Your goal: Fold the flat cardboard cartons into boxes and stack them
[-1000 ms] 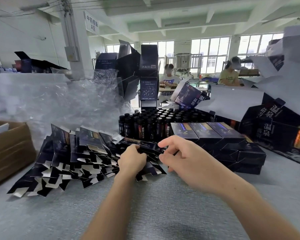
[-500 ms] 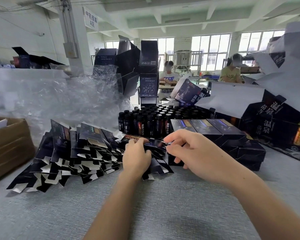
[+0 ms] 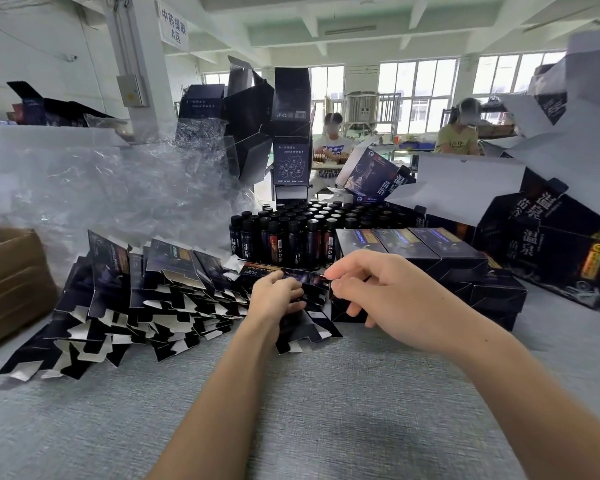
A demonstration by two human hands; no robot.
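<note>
Head view: a flat carton (image 3: 302,276), at the right end of the pile (image 3: 136,299), is gripped by the left hand (image 3: 274,297), fingers curled, and pinched at its edge by the right hand (image 3: 378,289). Folded boxes (image 3: 430,258) (stacked) lie just right, bottles (image 3: 291,233) behind.

Left hand (image 3: 274,296) and right hand (image 3: 388,296) hold one flat carton (image 3: 293,274), seemingly pinched, beside the pile (image 3: 136,303).

Flat cartons (image 3: 125,299): piled on the table (image 3: 326,410), left side.
Bottles (image 3: 291,233): behind the pile, in the middle.
Folded boxes (image 3: 430,258): just right of the bottles, maybe two high.
Plastic wrap (image 3: 101,188): behind the pile.
</note>
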